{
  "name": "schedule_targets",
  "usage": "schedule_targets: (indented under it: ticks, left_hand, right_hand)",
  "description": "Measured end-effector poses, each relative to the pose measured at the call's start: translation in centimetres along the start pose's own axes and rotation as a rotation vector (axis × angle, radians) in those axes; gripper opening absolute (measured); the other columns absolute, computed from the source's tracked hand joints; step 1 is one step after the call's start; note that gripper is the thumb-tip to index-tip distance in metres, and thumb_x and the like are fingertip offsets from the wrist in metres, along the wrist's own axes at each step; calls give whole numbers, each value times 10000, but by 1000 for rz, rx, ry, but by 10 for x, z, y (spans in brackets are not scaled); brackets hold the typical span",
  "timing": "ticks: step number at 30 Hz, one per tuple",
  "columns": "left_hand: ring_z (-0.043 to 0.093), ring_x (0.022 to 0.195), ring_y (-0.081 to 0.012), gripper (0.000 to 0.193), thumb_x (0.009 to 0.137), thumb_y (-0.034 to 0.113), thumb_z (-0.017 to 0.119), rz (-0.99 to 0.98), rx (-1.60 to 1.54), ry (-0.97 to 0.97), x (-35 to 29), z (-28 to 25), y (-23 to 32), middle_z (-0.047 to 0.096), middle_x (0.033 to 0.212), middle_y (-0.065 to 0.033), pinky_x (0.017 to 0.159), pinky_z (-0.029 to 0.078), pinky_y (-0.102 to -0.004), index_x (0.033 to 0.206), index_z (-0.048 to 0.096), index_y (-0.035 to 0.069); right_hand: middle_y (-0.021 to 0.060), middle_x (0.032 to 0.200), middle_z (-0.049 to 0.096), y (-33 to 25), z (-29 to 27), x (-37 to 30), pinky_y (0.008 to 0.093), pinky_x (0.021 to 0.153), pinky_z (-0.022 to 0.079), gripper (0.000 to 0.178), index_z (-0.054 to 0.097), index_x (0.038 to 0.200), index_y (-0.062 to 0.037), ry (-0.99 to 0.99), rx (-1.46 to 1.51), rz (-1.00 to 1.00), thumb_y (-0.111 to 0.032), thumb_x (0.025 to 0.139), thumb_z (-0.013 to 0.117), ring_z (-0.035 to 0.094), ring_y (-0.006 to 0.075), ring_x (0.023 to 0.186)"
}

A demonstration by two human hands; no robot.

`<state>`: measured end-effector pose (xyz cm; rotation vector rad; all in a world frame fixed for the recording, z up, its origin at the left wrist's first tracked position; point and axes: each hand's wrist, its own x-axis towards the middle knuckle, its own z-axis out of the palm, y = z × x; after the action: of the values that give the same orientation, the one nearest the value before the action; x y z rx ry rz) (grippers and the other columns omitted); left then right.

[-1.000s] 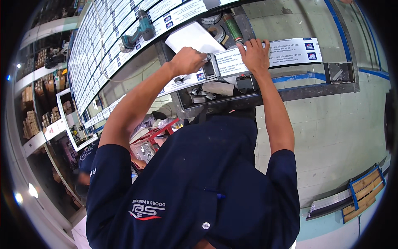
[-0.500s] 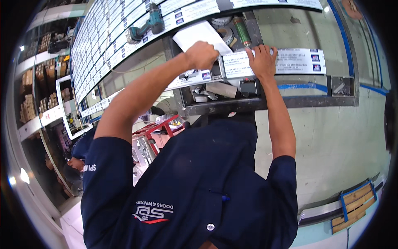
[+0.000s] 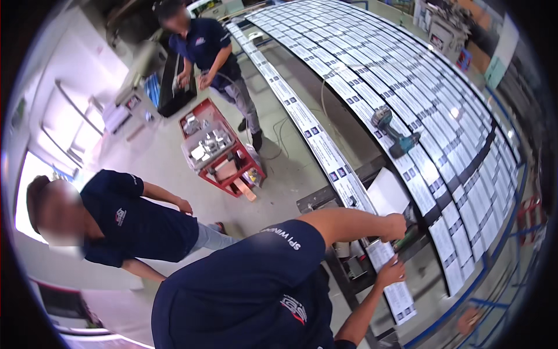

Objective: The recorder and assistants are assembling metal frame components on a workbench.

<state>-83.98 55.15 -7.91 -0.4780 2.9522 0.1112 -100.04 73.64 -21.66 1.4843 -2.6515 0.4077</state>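
Observation:
My left hand (image 3: 393, 227) is closed in a fist above the dark metal work frame, beside a white sheet (image 3: 388, 192). What its fingers hold, if anything, is hidden. With my right hand (image 3: 391, 271) I grip a short profile strip covered in white printed film (image 3: 400, 302), which lies across the frame. A long film-covered profile (image 3: 317, 139) stretches away toward the far left, its near end close to my left hand. A teal and black cordless drill (image 3: 396, 135) lies on the film-covered strips to the right.
Many film-covered strips form a wide panel (image 3: 430, 116) on the right. On the left stands a red cart (image 3: 221, 174) with metal parts. One person (image 3: 139, 215) is close at my left; another (image 3: 203, 52) stands farther off, beyond the cart. A hose trails between the profiles.
The view has swung left, bringing the two people and the whole cart into sight. My left hand remains closed near the white sheet, and my right hand stays on the short strip.

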Motion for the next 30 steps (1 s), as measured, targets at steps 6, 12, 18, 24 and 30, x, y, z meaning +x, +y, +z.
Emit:
schedule_targets:
  ticks: [6,12,18,24,30]
  left_hand:
    - [753,1003,-401,667,703,309,878,-71,-490,422,-78,-32,-53,767,1111,-146,843,602,-523,1336,704,187]
    - [776,957,-318,378,930,218,838,-794,-877,844,-259,14,-73,790,1185,-171,887,607,-393,1260,772,47]
    - [607,678,-190,234,1023,224,737,-1569,-858,987,-486,261,27,713,800,-104,645,507,-373,1026,747,-10]
    - [764,953,-373,343,975,324,661,-1130,-860,-613,-609,336,159,794,975,-215,908,572,-496,1023,793,11]
    - [786,1066,-335,361,998,319,617,-954,-833,-312,-547,328,56,821,1058,-218,1041,564,-492,1053,853,52]
  right_hand:
    - [249,1416,679,-55,16,23,528,1178,405,644,646,1447,12,94,451,-231,-409,984,797,604,437,1334]
    - [232,1350,690,-95,-34,-14,532,1117,438,577,665,1409,-33,38,550,-118,-396,980,795,617,424,1268]
    - [240,1478,554,-92,-30,-88,584,1190,317,573,625,1433,-41,168,307,-74,-415,1014,735,481,434,1399]
    - [254,1505,506,-86,-27,-207,611,1204,288,629,542,1505,-32,112,77,172,-442,1048,675,455,452,1421]
    - [264,1547,473,-71,-31,-211,647,1224,225,655,521,1525,-23,71,109,232,-471,1061,638,423,453,1454]
